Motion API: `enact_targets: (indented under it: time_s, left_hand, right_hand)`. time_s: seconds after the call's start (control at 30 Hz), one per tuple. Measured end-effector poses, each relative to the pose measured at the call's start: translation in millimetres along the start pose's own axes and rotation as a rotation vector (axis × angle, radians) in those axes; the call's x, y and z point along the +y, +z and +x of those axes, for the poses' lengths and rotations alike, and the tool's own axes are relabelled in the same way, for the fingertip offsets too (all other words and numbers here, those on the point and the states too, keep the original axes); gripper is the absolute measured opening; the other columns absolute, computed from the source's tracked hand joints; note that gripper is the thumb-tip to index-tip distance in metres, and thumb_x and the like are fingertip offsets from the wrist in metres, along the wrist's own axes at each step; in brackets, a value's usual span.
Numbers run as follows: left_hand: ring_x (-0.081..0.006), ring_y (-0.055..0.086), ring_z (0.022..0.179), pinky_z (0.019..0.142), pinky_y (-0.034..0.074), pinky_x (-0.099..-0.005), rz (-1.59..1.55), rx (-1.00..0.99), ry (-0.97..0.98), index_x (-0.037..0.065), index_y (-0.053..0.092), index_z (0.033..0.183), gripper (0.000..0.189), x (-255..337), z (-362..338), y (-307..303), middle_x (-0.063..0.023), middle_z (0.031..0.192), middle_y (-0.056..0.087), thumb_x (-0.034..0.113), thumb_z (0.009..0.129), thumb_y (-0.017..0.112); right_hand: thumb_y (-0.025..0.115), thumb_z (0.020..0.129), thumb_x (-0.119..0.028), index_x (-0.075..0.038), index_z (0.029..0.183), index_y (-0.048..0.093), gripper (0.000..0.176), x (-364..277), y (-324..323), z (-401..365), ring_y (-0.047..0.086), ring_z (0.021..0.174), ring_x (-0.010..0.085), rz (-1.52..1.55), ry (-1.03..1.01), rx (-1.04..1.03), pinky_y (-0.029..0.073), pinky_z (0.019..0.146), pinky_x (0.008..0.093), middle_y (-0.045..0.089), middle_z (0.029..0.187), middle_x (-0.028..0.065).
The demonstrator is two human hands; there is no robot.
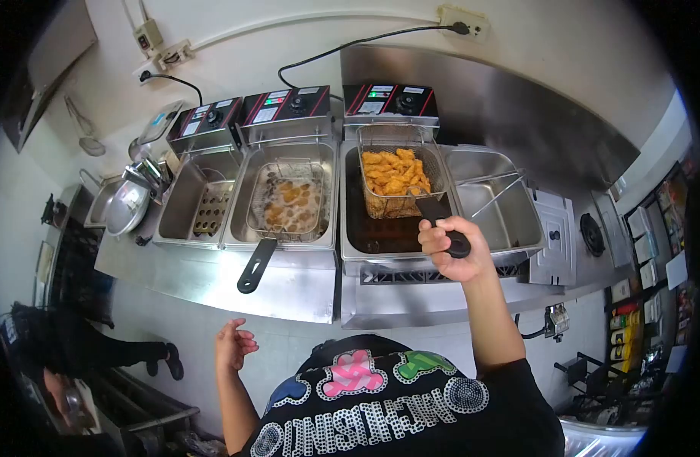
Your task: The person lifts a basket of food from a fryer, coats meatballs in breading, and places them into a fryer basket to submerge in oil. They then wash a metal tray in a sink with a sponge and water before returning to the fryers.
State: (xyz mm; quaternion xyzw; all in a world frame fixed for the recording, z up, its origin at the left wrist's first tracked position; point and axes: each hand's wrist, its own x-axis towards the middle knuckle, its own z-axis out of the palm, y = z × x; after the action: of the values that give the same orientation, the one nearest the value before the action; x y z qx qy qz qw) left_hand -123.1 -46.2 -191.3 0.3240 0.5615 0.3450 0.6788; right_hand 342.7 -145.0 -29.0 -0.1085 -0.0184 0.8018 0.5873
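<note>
My right hand (458,247) is wrapped round the black handle (433,209) of a wire fryer basket (367,143). Golden fried pieces (395,172), which look like breaded chicken, fill that basket. It sits raised over the dark oil (380,238) of the right-hand fryer, its back edge close to the control box. My left hand (234,345) hangs in front of the counter with fingers partly curled and apart, holding nothing. Nearest to it is the black handle (257,266) of a second fryer basket (252,222), which rests in bubbling oil with several pieces frying.
A steel well with a perforated plate (210,217) lies left, and another steel well (510,221) lies right. Control boxes (287,104) stand behind. A metal bowl (127,207) and utensils sit far left; a lid (554,236) lies right. Another person (76,335) stands at lower left.
</note>
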Motion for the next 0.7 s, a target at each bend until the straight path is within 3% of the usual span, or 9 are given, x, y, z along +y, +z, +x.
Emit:
enact_targets:
  time_s: [0.17, 0.4, 0.6, 0.7]
  left_hand:
    - [-0.0205, 0.059, 0.050, 0.047, 0.054, -0.0333, 0.005, -0.002, -0.013, -0.001, 0.050, 0.108, 0.040, -5, -2, -4, -0.0100, 0.064, 0.059, 0.036, 0.093, 0.040]
    - [-0.0202, 0.059, 0.051, 0.048, 0.054, -0.0333, 0.023, -0.060, -0.051, 0.000, 0.050, 0.109, 0.041, -20, 1, -8, -0.0098, 0.066, 0.058, 0.036, 0.093, 0.041]
    - [-0.0207, 0.059, 0.052, 0.050, 0.055, -0.0345, 0.042, -0.059, -0.077, 0.000, 0.050, 0.109, 0.040, -22, 3, -13, -0.0100, 0.068, 0.057, 0.035, 0.092, 0.043]
    - [-0.0211, 0.059, 0.052, 0.050, 0.054, -0.0355, 0.066, -0.072, -0.081, 0.001, 0.051, 0.108, 0.040, -20, 9, -20, -0.0109, 0.068, 0.058, 0.037, 0.091, 0.046]
  right_hand:
    - [0.052, 0.080, -0.012, -0.002, 0.094, 0.048, 0.018, 9, -8, 15, 0.049, 0.065, 0.0108, 0.035, -0.036, 0.050, 0.040, 0.053, 0.0255, 0.049, 0.073, 0.0005]
    - [0.050, 0.085, -0.032, 0.003, 0.097, 0.054, 0.038, 23, -9, 9, 0.056, 0.066, 0.0171, -0.178, -0.179, 0.105, 0.046, 0.058, 0.0264, 0.056, 0.074, 0.0063]
    - [0.042, 0.088, -0.044, -0.002, 0.099, 0.057, 0.046, 49, -30, 3, 0.059, 0.069, 0.0235, -0.147, -0.395, 0.227, 0.048, 0.061, 0.0354, 0.059, 0.078, 0.0083]
    - [0.039, 0.089, -0.045, -0.005, 0.096, 0.056, 0.044, 81, -78, 4, 0.059, 0.070, 0.0248, -0.100, -0.254, 0.318, 0.048, 0.064, 0.0392, 0.059, 0.078, 0.0084]
